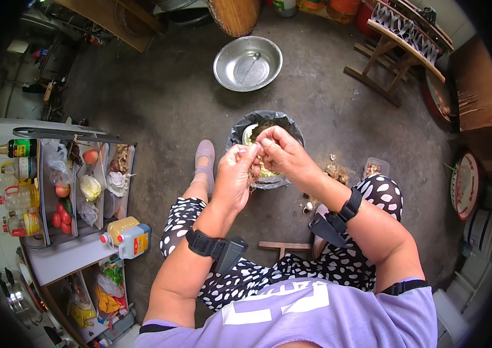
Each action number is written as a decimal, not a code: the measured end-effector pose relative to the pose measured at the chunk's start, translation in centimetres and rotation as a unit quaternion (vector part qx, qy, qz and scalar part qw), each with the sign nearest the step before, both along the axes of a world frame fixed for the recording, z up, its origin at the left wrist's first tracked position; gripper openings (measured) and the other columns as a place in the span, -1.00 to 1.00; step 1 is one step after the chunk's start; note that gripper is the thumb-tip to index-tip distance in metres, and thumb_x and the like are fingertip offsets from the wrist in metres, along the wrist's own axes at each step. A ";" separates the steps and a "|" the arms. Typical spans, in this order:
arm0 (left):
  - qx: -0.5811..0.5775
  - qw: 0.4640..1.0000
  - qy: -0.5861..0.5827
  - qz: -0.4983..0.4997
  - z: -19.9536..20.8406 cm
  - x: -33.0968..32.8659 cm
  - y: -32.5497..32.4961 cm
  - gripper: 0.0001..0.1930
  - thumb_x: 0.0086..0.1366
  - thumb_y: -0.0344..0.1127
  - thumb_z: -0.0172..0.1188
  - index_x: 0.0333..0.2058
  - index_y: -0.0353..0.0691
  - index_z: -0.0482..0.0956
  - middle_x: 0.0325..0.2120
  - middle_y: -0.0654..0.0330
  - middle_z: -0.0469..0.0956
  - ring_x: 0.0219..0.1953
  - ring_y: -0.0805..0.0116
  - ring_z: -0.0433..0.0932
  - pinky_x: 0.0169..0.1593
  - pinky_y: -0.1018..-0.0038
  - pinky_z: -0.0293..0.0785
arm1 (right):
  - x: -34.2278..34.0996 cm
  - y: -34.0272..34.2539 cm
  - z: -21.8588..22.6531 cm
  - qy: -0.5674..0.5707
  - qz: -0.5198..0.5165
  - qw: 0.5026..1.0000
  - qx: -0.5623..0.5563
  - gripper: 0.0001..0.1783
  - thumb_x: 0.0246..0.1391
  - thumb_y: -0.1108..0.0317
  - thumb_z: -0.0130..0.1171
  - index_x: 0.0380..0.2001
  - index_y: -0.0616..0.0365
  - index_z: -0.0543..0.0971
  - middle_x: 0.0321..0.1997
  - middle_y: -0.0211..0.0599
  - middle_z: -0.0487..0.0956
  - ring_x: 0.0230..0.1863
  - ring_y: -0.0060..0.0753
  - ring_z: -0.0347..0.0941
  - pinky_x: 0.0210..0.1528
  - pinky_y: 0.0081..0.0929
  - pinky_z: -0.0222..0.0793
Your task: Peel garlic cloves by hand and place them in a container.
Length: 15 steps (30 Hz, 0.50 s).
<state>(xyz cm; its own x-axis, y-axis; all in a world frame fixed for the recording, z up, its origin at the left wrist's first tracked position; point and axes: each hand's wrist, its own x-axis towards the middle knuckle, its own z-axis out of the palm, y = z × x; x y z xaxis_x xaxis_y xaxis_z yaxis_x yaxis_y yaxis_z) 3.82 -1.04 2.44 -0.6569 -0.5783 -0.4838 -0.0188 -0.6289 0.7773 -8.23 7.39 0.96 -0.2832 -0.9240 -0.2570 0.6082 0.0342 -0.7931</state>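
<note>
Both my hands meet above a bin lined with a dark plastic bag (293, 120). My left hand (236, 174) is closed around what looks like garlic (255, 170), mostly hidden by the fingers, with dry strands hanging below. Pinched fingers of my right hand (282, 152) touch the left fingertips; what lies between them is too small to make out. Pale green leaves (249, 133) show inside the bin. To its right on the floor lies a heap of garlic with dry roots (337, 172), beside a clear plastic box (376, 167) of cloves.
A metal basin (248, 64) with a spoon (256, 56) in it stands beyond the bin. At the left, a shelf rack (104, 191) carries vegetables, and bottles (21, 197) line its side. A wooden folding stool (394, 49) is at the far right, above a red-rimmed basin (465, 185).
</note>
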 end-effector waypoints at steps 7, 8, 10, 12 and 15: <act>-0.015 0.999 -0.023 -0.042 0.2 -0.3 0.4 -0.82 0.32 -0.22 0.02 -0.34 -0.22 0.39 -0.49 0.28 0.42 -0.50 0.55 0.41 -0.40 0.65 0.40 | -0.4 0.0 -0.7 0.004 0.019 1.000 0.008 -0.84 0.20 0.27 -0.05 -0.38 0.12 0.39 -0.51 -0.50 0.40 -0.54 -0.69 0.32 -0.46 -0.74 0.23; 0.030 0.999 0.008 -0.025 0.2 -0.4 0.2 -0.78 0.34 -0.18 -0.03 -0.33 -0.23 0.39 -0.48 0.27 0.43 -0.47 0.50 0.43 -0.35 0.60 0.42 | -0.7 0.0 -0.8 -0.022 0.020 0.999 0.029 -0.83 0.19 0.27 -0.04 -0.40 0.11 0.40 -0.52 -0.50 0.40 -0.55 -0.70 0.32 -0.48 -0.75 0.22; 0.087 0.994 0.060 -0.008 0.2 0.0 -0.2 -0.68 0.38 -0.13 -0.17 -0.25 -0.28 0.41 -0.37 0.21 0.47 -0.31 0.37 0.49 -0.14 0.46 0.43 | -1.0 0.1 -0.7 -0.081 0.004 0.996 0.030 -0.83 0.19 0.27 -0.04 -0.42 0.11 0.40 -0.53 -0.50 0.40 -0.55 -0.70 0.32 -0.49 -0.76 0.19; 0.055 0.997 0.052 0.009 0.2 -0.1 -0.3 -0.70 0.38 -0.17 -0.18 -0.21 -0.30 0.41 -0.33 0.18 0.48 -0.24 0.37 0.48 -0.10 0.44 0.41 | -1.0 0.0 0.8 -0.155 -0.051 0.984 0.070 -0.85 0.17 0.28 -0.03 -0.42 0.09 0.41 -0.57 -0.50 0.39 -0.58 -0.69 0.30 -0.55 -0.74 0.14; 0.016 0.998 0.053 0.005 0.0 0.1 -0.2 -0.74 0.37 -0.28 -0.18 -0.16 -0.32 0.41 -0.21 0.13 0.47 -0.12 0.36 0.44 -0.02 0.41 0.37 | -1.5 0.2 -0.1 -0.099 -0.024 0.994 0.039 -0.87 0.14 0.32 0.00 -0.40 0.15 0.42 -0.56 -0.48 0.42 -0.55 -0.60 0.36 -0.52 -0.64 0.26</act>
